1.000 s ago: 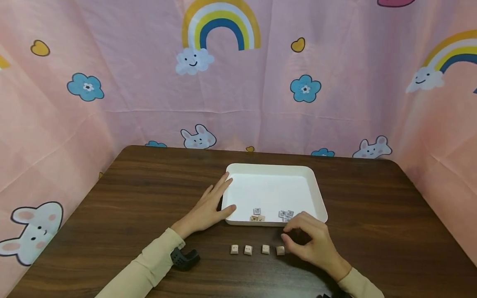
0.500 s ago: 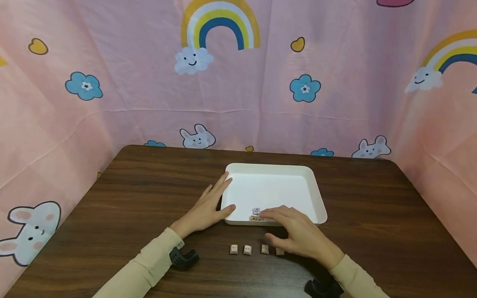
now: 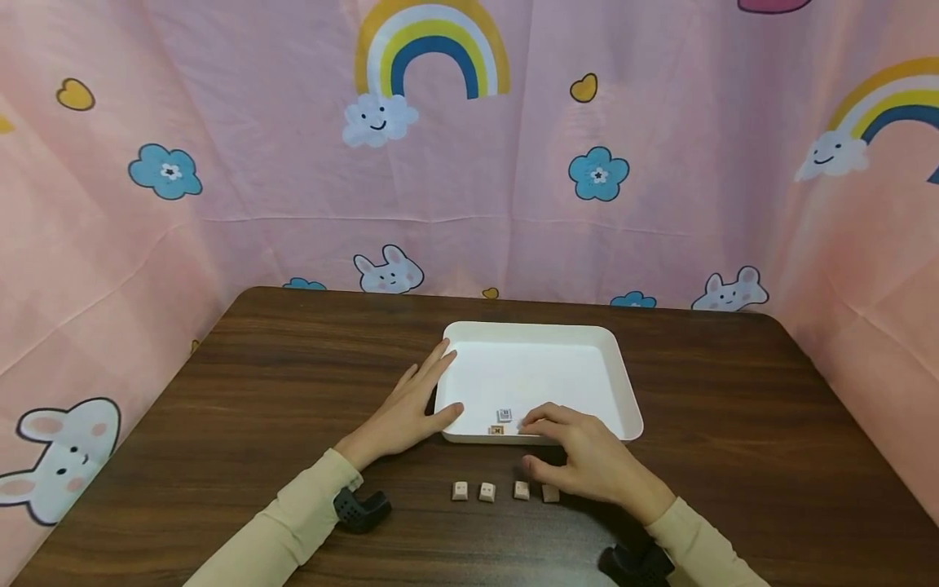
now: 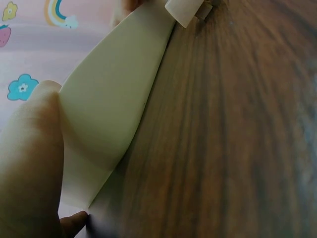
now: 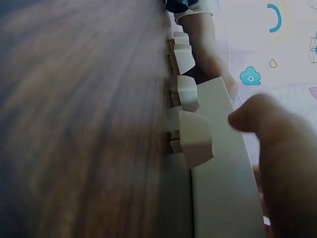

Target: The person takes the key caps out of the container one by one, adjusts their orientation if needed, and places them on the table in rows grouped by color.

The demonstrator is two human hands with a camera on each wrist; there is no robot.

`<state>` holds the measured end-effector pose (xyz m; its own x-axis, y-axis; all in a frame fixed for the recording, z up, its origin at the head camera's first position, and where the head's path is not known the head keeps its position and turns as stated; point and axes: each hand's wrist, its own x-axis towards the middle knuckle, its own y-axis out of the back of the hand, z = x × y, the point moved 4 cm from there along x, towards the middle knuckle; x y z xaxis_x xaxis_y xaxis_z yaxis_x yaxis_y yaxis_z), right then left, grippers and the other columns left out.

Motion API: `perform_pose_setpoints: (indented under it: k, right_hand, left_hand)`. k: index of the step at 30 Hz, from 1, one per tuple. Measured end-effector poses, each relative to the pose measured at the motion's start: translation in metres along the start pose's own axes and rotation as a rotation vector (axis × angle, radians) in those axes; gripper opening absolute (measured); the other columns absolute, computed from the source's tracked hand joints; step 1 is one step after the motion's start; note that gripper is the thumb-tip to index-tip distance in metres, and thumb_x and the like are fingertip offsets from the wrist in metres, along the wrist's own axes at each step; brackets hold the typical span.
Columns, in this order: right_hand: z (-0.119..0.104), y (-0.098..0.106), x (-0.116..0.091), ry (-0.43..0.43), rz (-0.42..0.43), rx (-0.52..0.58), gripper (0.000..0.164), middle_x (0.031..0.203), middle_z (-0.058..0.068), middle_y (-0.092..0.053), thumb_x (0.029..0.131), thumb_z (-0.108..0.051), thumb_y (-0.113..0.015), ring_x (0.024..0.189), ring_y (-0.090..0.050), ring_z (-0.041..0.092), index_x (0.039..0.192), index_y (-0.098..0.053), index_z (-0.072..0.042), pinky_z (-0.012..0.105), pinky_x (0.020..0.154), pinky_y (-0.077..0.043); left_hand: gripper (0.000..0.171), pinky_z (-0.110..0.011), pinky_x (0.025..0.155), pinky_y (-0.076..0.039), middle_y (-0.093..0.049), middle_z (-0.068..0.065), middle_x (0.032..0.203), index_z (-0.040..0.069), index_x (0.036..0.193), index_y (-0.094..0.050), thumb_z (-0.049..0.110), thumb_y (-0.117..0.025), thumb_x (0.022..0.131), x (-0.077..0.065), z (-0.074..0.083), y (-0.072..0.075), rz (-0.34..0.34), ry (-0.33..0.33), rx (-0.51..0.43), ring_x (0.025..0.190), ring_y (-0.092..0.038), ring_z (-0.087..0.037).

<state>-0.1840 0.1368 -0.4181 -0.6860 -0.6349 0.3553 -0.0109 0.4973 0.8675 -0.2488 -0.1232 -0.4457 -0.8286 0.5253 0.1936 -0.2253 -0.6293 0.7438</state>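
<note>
My left hand (image 3: pixel 402 417) rests with straight, spread fingers on the left side of the white tray (image 3: pixel 531 328); its thumb (image 4: pixel 37 158) lies against the tray wall (image 4: pixel 109 94). My right hand (image 3: pixel 597 461) reaches over the front rim, its fingers bent down into the tray and the thumb apart, outside it. The fingertips touch or nearly touch a pale keycap, mostly hidden. Just left of them lie a grey keycap (image 3: pixel 504 416) and a tan keycap (image 3: pixel 496 430). Other keycaps farther right are hidden behind the hand.
Several beige keycaps stand in a row before the tray, among them the leftmost keycap (image 3: pixel 460 492) and the rightmost keycap (image 3: pixel 550 494), just below my right thumb. All stand on a brown wooden table (image 3: pixel 293 375). A patterned pink curtain (image 3: pixel 469 179) hangs behind.
My right hand has moved left from above the tray's front right corner, its fingers now down in the tray. A pale keycap beside the tan one has shifted right. My left hand stays put.
</note>
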Motion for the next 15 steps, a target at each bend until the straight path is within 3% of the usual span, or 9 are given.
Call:
perform_pose_setpoints:
  k: [10, 15]
  right_hand:
    - [0.0066, 0.0013, -0.0021, -0.024, 0.084, 0.001, 0.018, 0.110, -0.003, -0.068, 0.087, -0.028, -0.080, 0.090, -0.070, 0.009, 0.101, -0.079, -0.017, 0.030, 0.076, -0.059]
    - [0.0100, 0.0047, -0.0018, -0.043, 0.159, 0.161, 0.012, 0.105, -0.004, -0.069, 0.084, -0.017, -0.084, 0.090, -0.069, 0.009, 0.095, -0.078, -0.019, 0.025, 0.074, -0.059]
  left_hand:
    - [0.082, -0.064, 0.124, -0.007, -0.001, -0.003, 0.173, 0.016, 0.165, -0.016, 0.045, -0.058, 0.102, -0.0002, 0.0015, 0.0004, -0.001, 0.002, 0.001, 0.156, -0.020, -0.033]
    - [0.082, -0.064, 0.124, -0.007, -0.002, -0.004, 0.173, 0.015, 0.165, -0.017, 0.045, -0.058, 0.102, -0.0009, 0.0030, 0.0013, 0.000, 0.001, 0.000, 0.156, -0.021, -0.034]
